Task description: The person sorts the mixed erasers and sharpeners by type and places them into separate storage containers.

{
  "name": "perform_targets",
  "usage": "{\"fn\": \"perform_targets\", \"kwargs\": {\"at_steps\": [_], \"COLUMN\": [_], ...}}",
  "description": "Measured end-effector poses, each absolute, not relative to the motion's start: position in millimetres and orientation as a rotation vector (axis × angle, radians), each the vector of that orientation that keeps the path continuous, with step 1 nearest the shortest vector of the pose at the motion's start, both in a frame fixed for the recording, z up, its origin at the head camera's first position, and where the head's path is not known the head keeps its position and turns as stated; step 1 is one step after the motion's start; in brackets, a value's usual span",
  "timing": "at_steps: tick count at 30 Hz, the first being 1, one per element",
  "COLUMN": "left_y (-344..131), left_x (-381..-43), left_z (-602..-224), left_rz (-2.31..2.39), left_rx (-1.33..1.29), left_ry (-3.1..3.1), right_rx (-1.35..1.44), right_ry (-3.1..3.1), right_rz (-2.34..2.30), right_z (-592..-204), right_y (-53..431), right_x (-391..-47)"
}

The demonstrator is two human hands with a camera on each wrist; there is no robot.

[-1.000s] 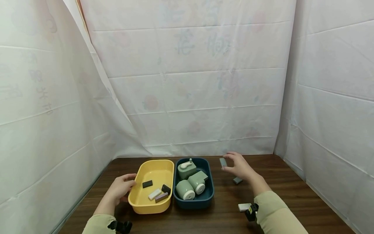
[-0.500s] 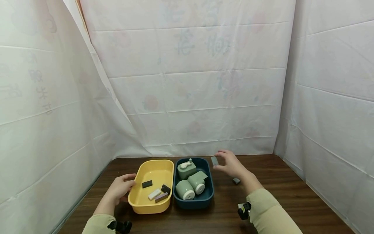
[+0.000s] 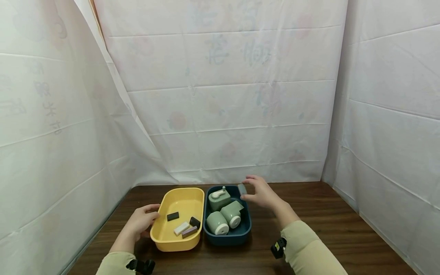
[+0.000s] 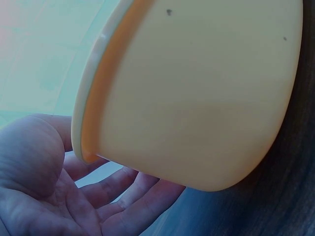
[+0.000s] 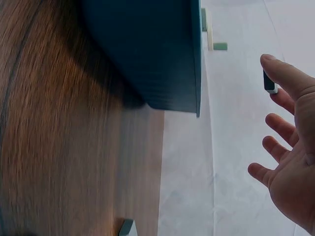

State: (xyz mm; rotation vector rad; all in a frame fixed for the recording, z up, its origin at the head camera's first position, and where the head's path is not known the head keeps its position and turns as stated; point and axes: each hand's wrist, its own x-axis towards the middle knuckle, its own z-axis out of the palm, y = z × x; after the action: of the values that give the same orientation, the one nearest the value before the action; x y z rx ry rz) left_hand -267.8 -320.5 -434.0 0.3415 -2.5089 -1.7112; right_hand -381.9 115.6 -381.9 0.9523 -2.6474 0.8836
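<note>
In the head view my left hand (image 3: 141,222) holds the left rim of a yellow tub (image 3: 164,242). The left wrist view shows thumb and fingers at the tub's rim and outer wall. My right hand (image 3: 264,194) pinches a small grey-blue block (image 3: 242,189) between thumb and index finger, over the back right corner of a dark blue tub (image 3: 227,240). In the right wrist view this block (image 5: 269,83) looks dark with a pale end; the other fingers are spread. Inside the yellow tub lie black blocks (image 3: 173,216), a white block (image 3: 181,228) and a purple block (image 3: 190,232).
Three sage-green items (image 3: 217,222) with white parts fill much of the blue tub, which stands against the yellow one. A dark-and-pale block (image 5: 128,228) lies on the wooden table (image 3: 316,206). White sheets (image 3: 223,107) enclose the back and sides.
My right hand has moved left with the grey-blue block, from beside the blue tub to over its right edge. The sleeve now covers the loose blocks on the table. The left hand stays put.
</note>
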Motion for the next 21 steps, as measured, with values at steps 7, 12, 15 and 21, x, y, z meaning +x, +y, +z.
{"fn": "perform_targets", "kwargs": {"at_steps": [7, 12, 15, 21], "left_y": [-319.6, -319.0, -319.0, -318.7], "left_x": [-268.4, -269.5, -269.9, -269.8], "left_z": [-434.1, -433.5, -433.4, -434.0], "left_rz": [-1.717, -1.713, -1.706, -1.711], "left_rx": [0.357, 0.358, 0.36, 0.355], "left_ry": [-2.507, -2.511, -2.514, -2.513], "right_rx": [0.993, 1.025, 1.042, 1.085], "right_ry": [-2.65, -2.645, -2.654, -2.668], "right_rz": [0.916, 0.885, 0.867, 0.864], "right_z": [-377.4, -376.0, -374.1, -370.5], "right_y": [100.8, 90.4, 83.3, 69.0], "right_x": [-375.4, -374.1, -373.5, -370.4]}}
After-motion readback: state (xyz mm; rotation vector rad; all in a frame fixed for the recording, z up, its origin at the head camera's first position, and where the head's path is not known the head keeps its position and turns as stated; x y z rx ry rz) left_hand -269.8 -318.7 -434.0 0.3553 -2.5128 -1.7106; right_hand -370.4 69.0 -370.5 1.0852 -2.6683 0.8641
